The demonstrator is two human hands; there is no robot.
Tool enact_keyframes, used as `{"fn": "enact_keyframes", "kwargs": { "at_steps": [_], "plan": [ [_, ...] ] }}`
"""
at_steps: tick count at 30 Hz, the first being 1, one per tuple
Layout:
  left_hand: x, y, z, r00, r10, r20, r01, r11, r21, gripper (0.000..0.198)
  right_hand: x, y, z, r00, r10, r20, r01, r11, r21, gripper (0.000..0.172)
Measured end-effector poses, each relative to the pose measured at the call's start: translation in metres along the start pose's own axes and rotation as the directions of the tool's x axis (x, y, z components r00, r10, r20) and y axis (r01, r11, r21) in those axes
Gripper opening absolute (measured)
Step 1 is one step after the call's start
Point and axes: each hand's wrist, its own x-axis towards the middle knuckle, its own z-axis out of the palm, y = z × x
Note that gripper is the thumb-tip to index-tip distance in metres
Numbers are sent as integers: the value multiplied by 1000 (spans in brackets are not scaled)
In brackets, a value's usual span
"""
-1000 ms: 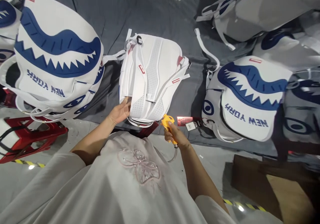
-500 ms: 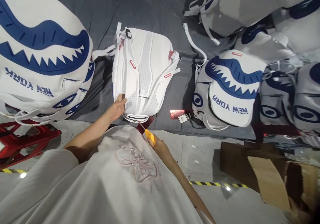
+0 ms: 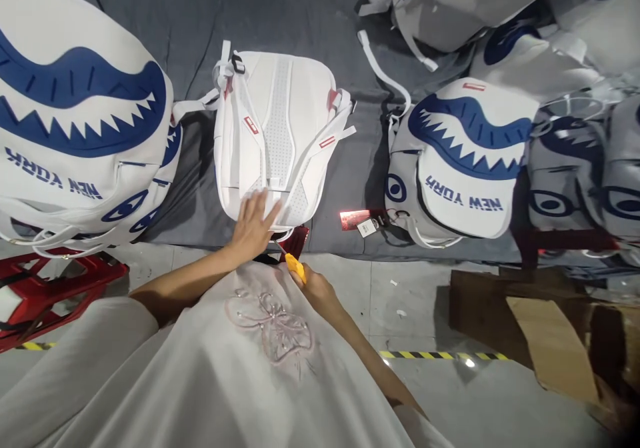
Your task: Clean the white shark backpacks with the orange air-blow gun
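Observation:
A white backpack [image 3: 310, 95] lies on the dark cloth, its shoulder straps and padded back facing up. My left hand [image 3: 253, 230] rests on its near left part with the fingers spread. Just right of it, my right hand [image 3: 317, 288] is closed around a yellow-handled tool [image 3: 296, 268] whose thin metal shaft points at the backpack's near edge. What the tip touches is too small to make out. A dark red tag [image 3: 296, 241] hangs at that edge.
White and blue shark-mouth backpacks stand at the left [image 3: 120, 28] and right [image 3: 465, 188], with more behind. A red tag [image 3: 354, 219] lies on the dark cloth [image 3: 195, 28]. Below are a red stool [image 3: 100, 271] and a cardboard box [image 3: 555, 341].
My left hand has moved right from the backpack's left side, and its fingers have spread over the near part. The camera view has shifted slightly. My right hand still holds the yellow tool.

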Motion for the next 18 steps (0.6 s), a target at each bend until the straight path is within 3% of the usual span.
{"fn": "enact_keyframes", "kwargs": {
  "at_steps": [3, 5, 7, 10, 12, 15, 18],
  "plan": [
    [24, 8, 14, 973, 102, 206, -146, 966, 212, 91, 0, 5, 6, 1000, 9, -1, -8, 998, 65, 41],
    [40, 8, 21, 966, 115, 230, -174, 951, 255, 93, -5, 15, 11, 998, -16, -68, 26, 990, 140, 40],
    [53, 7, 21, 962, 150, 229, -204, 950, 238, 82, -12, 29, 18, 990, -53, -133, 82, 971, 225, 40],
    [78, 11, 6, 962, 163, 221, -196, 971, 137, 63, -23, 51, 33, 959, -87, -272, 191, 903, 385, 45],
    [101, 20, -15, 981, 140, 137, -147, 988, 40, 49, -28, 59, 44, 907, -63, -416, 276, 834, 477, 53],
    [136, 38, -62, 987, 26, -156, -68, 960, -271, 23, -26, 60, 54, 832, 14, -555, 358, 751, 555, 57],
    [149, 50, -96, 887, -220, -406, -131, 723, -679, 24, -17, 53, 46, 784, -45, -620, 491, 656, 573, 54]
  ]
}}
